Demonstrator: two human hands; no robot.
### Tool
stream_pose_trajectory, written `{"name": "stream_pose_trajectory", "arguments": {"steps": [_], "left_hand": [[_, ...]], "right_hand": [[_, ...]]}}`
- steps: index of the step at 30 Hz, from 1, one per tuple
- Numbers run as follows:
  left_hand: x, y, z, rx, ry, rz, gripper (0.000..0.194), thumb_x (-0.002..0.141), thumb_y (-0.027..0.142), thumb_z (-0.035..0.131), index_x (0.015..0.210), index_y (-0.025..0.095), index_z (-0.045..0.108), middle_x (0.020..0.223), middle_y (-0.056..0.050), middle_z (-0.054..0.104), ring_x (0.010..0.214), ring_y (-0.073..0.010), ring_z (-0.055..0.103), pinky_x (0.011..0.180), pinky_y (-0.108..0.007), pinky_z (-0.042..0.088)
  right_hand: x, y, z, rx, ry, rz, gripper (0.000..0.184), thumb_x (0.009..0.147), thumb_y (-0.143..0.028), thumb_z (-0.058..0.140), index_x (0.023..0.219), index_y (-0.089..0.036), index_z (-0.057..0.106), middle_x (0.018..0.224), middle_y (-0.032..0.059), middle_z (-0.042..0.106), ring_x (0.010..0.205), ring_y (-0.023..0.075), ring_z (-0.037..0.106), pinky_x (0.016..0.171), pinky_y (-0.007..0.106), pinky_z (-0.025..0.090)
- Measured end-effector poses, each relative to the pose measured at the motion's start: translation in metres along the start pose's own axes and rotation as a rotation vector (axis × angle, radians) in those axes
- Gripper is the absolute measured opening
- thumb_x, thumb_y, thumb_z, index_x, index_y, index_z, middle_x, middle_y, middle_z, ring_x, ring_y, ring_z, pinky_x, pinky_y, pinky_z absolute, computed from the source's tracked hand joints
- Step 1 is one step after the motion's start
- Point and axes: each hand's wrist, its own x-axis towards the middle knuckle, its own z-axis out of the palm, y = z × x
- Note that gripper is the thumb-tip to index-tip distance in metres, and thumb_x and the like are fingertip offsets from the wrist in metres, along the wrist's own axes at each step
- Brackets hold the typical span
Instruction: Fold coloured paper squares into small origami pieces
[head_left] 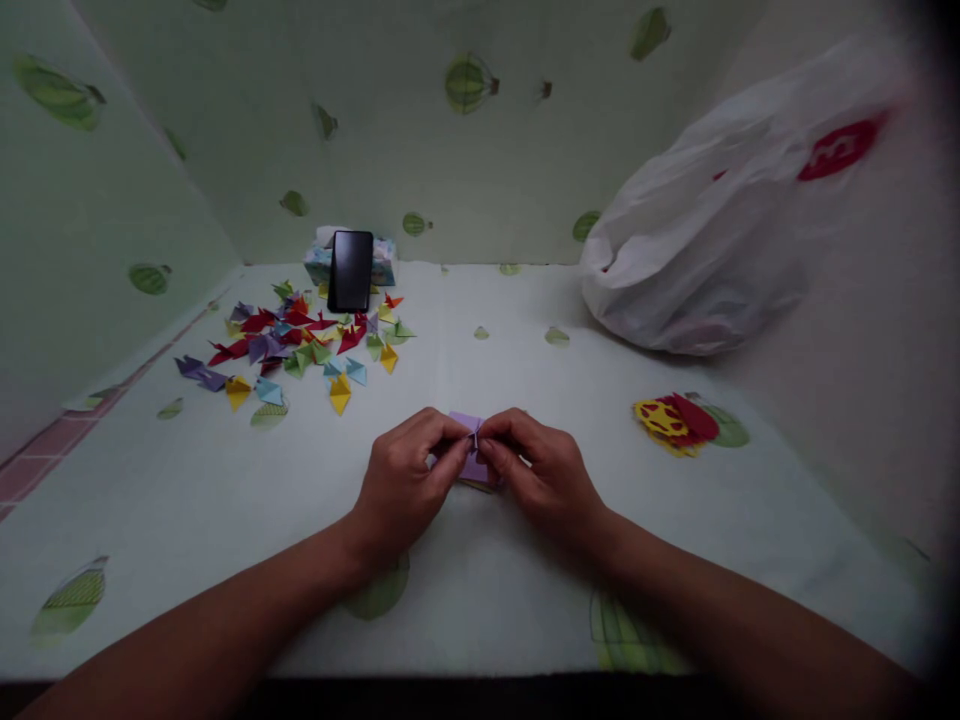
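Near the middle of the table, my left hand (412, 465) and my right hand (536, 465) meet with thumbs and forefingers pinched. Between the fingertips is a small piece of folded paper (474, 438), pale lilac, largely covered by the fingers. Just below it lies a short stack of square paper sheets (474, 470) with a lilac sheet on top. How the held paper is folded is too small to make out.
Many-coloured folded paper cranes (300, 340) lie heaped at the back left. Behind them a black phone (351, 271) leans on a tissue box (384, 262). A white plastic bag (690, 230) stands at the back right; red and yellow cut-out pieces (675, 420) lie in front of it.
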Motion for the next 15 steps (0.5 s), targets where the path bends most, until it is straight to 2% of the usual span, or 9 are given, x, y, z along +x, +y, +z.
{"name": "stream_pose_trajectory", "arguments": {"steps": [7,11,15], "left_hand": [[0.0008,-0.0003,-0.0001,0.032,-0.026,0.135,0.010,0.092,0.009,0.056,0.092,0.012,0.065,0.081,-0.006,0.068,0.075,-0.0145,0.062,0.069,-0.027,0.048],[0.0020,-0.0001,-0.0006,-0.012,-0.068,0.143,0.009,0.092,0.011,0.056,0.096,0.012,0.064,0.085,-0.007,0.067,0.078,-0.0150,0.062,0.072,-0.027,0.048],[0.0019,0.0008,-0.0027,-0.025,-0.072,0.103,0.005,0.090,0.014,0.061,0.087,0.012,0.066,0.078,-0.005,0.066,0.071,-0.0136,0.060,0.067,-0.026,0.046]], "right_hand": [[0.0002,-0.0020,-0.0008,-0.012,0.015,0.019,0.009,0.091,-0.013,0.056,0.084,-0.018,0.058,0.067,-0.0021,0.059,0.059,0.0108,0.056,0.058,0.024,0.043],[-0.0003,-0.0018,-0.0007,-0.007,0.038,0.045,0.008,0.091,-0.014,0.056,0.084,-0.018,0.057,0.066,-0.0028,0.058,0.057,0.0105,0.054,0.057,0.025,0.042],[-0.0002,-0.0001,-0.0002,0.007,0.017,0.073,0.009,0.091,-0.015,0.057,0.082,-0.019,0.056,0.065,-0.0032,0.056,0.057,0.0108,0.052,0.057,0.025,0.041]]}}
